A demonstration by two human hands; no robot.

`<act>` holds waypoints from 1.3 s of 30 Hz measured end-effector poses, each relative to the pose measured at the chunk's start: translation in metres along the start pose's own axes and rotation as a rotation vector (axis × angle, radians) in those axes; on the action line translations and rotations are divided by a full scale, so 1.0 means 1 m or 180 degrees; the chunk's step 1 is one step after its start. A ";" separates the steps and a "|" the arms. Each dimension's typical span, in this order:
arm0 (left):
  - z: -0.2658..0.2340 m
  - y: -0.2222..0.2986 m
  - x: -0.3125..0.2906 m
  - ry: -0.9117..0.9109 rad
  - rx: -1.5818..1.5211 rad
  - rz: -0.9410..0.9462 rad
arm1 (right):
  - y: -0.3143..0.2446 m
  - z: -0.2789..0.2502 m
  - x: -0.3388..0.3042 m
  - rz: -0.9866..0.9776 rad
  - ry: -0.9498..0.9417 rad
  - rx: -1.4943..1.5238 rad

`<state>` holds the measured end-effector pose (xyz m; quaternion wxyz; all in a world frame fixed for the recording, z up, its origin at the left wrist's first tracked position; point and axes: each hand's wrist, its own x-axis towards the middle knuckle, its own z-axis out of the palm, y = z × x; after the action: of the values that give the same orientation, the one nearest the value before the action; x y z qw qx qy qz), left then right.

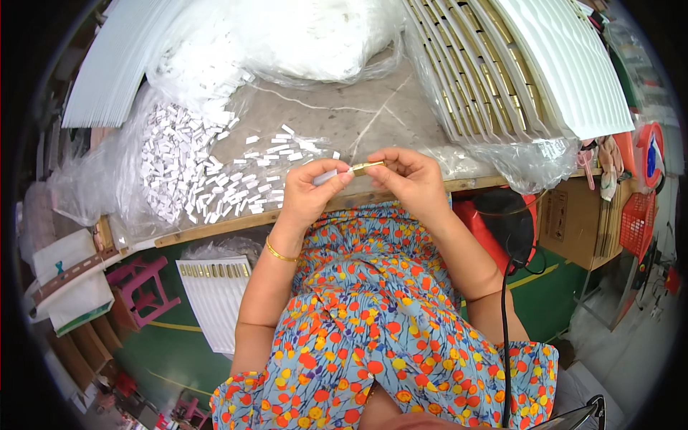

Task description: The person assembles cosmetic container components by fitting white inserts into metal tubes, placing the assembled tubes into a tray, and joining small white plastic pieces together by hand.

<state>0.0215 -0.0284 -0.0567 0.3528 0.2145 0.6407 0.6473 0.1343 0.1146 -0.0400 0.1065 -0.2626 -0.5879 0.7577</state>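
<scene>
Near the table's front edge, my left hand [309,192] pinches a small whitish piece [325,177] between thumb and fingers. Facing it, my right hand [417,183] grips one end of a short, shiny gold tube [367,167]. The two pieces meet end to end or nearly so; fingertips hide whether they are joined. Left of my hands, many small white pieces [244,183] lie scattered on the table, thickening into a heap [172,150] on clear plastic.
A white ridged tray [573,79] holding rows of gold tubes [487,72] stands at the back right. Large clear plastic bags [308,39] fill the back, beside stacked white sheets [118,61]. Below the wooden table edge [215,229] are another tray [215,301] and a pink stool [147,287].
</scene>
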 end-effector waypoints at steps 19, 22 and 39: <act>-0.012 0.016 0.006 -0.0327 0.0040 -0.0641 | -0.005 -0.010 0.005 -0.0016 0.0108 -0.0080; -0.007 0.015 0.003 -0.0465 -0.0092 -0.0358 | -0.001 -0.005 0.002 -0.0023 -0.0181 0.0134; -0.015 0.018 0.000 -0.0670 -0.0228 -0.0717 | -0.008 -0.004 -0.004 0.0245 -0.0415 0.0076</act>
<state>0.0073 -0.0372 -0.0407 0.4958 0.1952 0.5967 0.6000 0.1387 0.1177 -0.0321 0.0419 -0.2339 -0.5740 0.7837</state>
